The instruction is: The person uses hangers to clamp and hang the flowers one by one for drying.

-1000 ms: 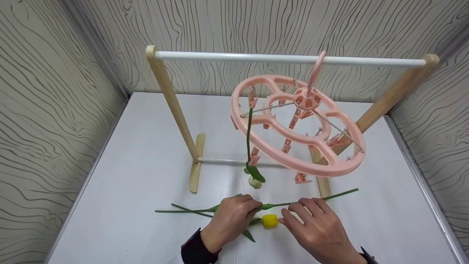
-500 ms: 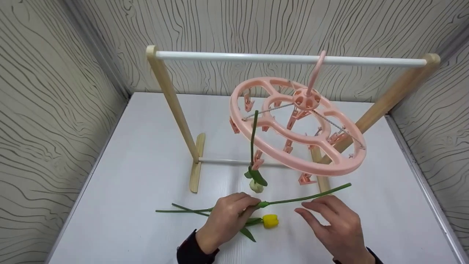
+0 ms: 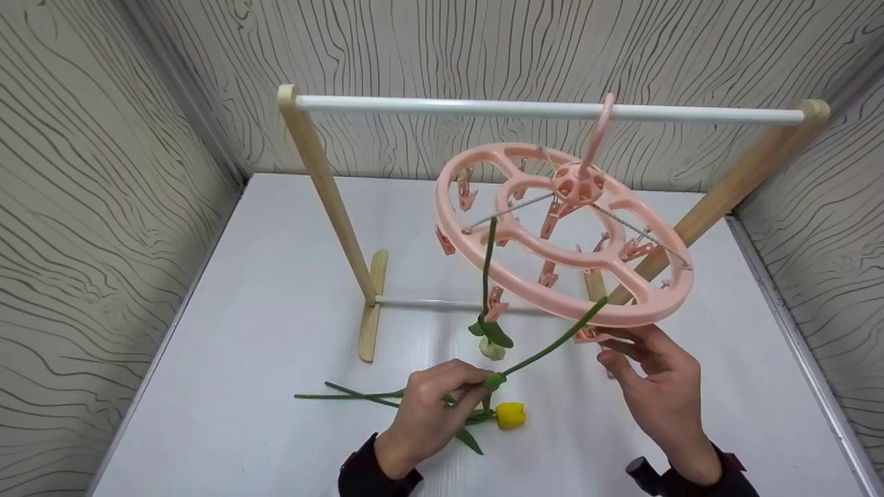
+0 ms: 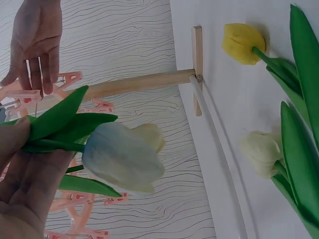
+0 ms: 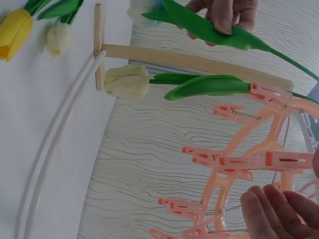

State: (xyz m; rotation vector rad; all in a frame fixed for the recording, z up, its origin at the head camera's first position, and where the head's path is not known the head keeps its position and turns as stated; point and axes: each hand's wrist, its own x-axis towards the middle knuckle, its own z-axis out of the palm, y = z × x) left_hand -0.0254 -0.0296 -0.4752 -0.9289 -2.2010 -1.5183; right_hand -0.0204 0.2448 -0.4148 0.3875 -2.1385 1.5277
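My left hand [image 3: 442, 400] pinches a pale blue-and-white artificial tulip [image 4: 122, 157] at its leaves, the green stem slanting up to the right toward the pink ring. My right hand [image 3: 659, 386] is raised at the ring's front right edge. Its fingers and thumb stand apart around a pink clothespin [image 5: 289, 162] that hangs there. The clip hanger [image 3: 552, 297] is a round pink frame with several clothespins. A white tulip [image 3: 492, 348] hangs head down from one clip, left of the right hand. Below the left hand, a yellow tulip [image 3: 511, 415] lies on the table.
A rack with wooden legs [image 3: 324, 193] and a white top bar [image 3: 428, 106] carries the hanger by its hook. Another white tulip [image 4: 261, 152] lies beside the yellow one on the white table [image 3: 228, 331]. Wood-patterned walls [image 3: 387, 41] enclose the sides and back.
The left hand has lifted the pale tulip off the table and its stem now tilts upward. My right hand has moved from the stem up to a clothespin. The hanger sways slightly.
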